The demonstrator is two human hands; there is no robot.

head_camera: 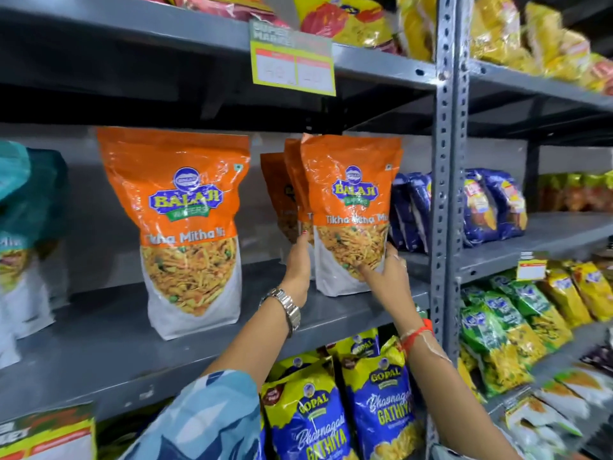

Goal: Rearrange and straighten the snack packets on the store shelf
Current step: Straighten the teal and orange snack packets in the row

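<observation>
Two hands clasp the front orange packet low down — left hand on its left edge, right hand on its right — as it stands upright on the grey shelf, near the post.

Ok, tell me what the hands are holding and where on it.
Both hands grip the front orange packet at its lower sides: left hand on its left edge, right hand on its right.
</observation>
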